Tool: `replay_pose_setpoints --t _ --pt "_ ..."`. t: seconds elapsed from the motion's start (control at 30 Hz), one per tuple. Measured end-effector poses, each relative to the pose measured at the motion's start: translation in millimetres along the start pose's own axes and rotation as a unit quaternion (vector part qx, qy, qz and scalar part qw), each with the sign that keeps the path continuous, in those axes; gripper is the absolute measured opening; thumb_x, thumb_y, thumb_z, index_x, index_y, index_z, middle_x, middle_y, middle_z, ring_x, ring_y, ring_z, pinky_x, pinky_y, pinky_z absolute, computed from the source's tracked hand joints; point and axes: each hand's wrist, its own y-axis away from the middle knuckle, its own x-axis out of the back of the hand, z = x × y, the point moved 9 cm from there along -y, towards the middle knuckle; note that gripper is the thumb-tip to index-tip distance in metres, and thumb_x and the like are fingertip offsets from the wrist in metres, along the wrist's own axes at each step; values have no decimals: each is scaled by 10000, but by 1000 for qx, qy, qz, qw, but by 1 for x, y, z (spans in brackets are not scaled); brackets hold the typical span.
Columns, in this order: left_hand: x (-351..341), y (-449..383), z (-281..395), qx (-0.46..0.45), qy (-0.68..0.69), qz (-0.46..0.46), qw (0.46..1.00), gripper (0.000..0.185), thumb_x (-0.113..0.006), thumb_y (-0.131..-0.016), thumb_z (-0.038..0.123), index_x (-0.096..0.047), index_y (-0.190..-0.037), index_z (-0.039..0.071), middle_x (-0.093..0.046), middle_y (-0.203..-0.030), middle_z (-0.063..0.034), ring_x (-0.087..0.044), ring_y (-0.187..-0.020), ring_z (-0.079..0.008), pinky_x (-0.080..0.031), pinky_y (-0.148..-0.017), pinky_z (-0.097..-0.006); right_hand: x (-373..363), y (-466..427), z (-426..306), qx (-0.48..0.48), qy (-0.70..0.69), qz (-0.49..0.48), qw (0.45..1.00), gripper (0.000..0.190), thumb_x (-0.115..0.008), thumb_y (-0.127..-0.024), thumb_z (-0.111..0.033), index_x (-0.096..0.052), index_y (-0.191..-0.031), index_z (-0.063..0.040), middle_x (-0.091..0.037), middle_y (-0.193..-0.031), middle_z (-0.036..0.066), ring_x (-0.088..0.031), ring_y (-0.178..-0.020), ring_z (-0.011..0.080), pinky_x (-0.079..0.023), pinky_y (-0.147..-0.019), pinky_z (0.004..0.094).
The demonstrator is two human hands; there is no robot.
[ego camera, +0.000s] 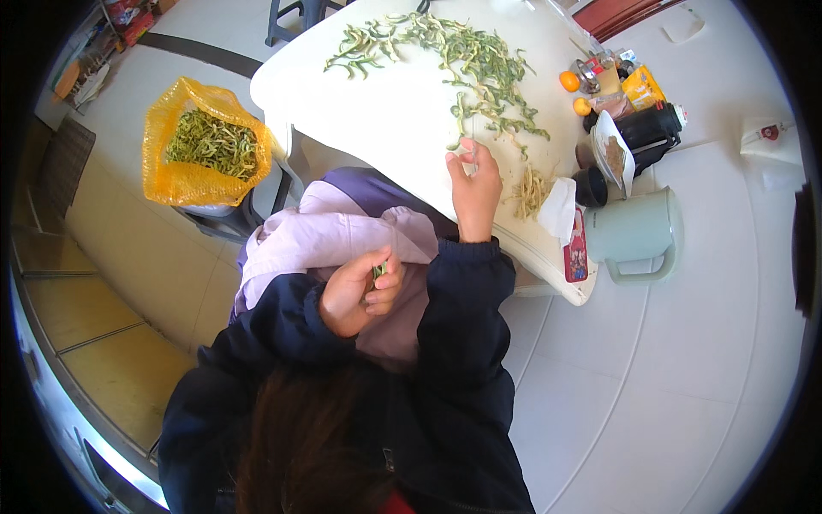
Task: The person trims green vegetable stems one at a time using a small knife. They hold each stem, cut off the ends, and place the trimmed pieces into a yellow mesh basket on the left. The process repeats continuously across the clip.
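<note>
My left hand [363,292] is curled above my lap, its fingers closed around small green plant pieces [379,271]. My right hand [475,186] is over the near side of the white table [385,109], thumb and index fingertip close to the end of a limp green plant strip [458,115]. Something small and pale shows by its fingers, too unclear to name. Many similar curled green strips [475,54] lie in a loose arc across the table. A small heap of pale, thin strips [532,191] lies right of my right hand.
An orange mesh bag [154,164] of green strips rests on a dark stool [225,218] at the left. Along the table's right side are a white tissue [559,209], red box [576,250], pale green jug [632,228], black bowl [591,186], black flask [648,132] and oranges [569,81].
</note>
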Motion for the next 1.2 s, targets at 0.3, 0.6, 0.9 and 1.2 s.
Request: replay_pose_setpoints --t 0.3,0.6,0.9,1.2 --pt "5 -1 -2 3 -2 -6 1000 263 -429 -977 319 -476 -799 131 -384 -672 28 -314 -519 -74 -254 -462 -216 -25 -49 48 -132 192 -37 972 252 -621 -820 -245 -653 -981 -54 -640 -964 155 -620 -881 348 -484 -759 433" --pt "7 -1 3 -8 11 -8 1000 269 -424 -983 331 -470 -810 130 -386 -696 28 -312 -526 -73 -252 -465 -215 -15 -35 43 -256 -401 -15 879 149 -618 -878 -124 -602 -943 8 -605 -792 67 -374 -471 46 -327 -463 204" --pt "1 14 59 -187 -142 76 969 155 -512 -971 226 -536 -939 76 -349 -629 55 -279 -501 -49 -219 -444 -204 -4 61 -27 -313 -528 -135 777 182 -561 -924 -120 -547 -1056 4 -564 -818 75 -329 -463 35 -299 -453 191" --pt "-23 33 96 -340 -247 117 900 160 -579 -940 125 -610 -1049 12 -380 -592 79 -263 -485 -10 -202 -454 -194 3 135 -67 -218 -397 -197 869 148 -625 -859 -37 -595 -1000 -3 -565 -710 38 -375 -526 37 -296 -494 186"
